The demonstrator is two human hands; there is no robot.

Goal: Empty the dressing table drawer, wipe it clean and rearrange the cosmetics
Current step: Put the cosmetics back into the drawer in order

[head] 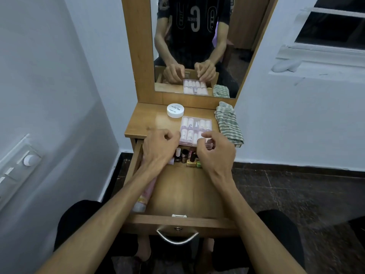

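Nearest the camera was the pulled-out drawer with its curved metal handle at the front edge, mostly bare wood inside. A pink tube lay along the drawer's left wall, and a bunch of little nail polish bottles stood crowded at the back edge, partly tucked under the tabletop. Both forearms reached over the drawer. The left hand was loosely curled with fingers drawn in, right at the left side of a clear pink case of small vials; couldn't tell if it was actually touching it. The right hand had its fingertips pinched on the case's front right corner, which sat at the front edge of the dressing table top. A round white jar labelled nail polish sat toward the back, just left of the case. A folded green-and-white striped cloth hung over the right edge of the top. The mirror behind reflected the hands, case and cloth.
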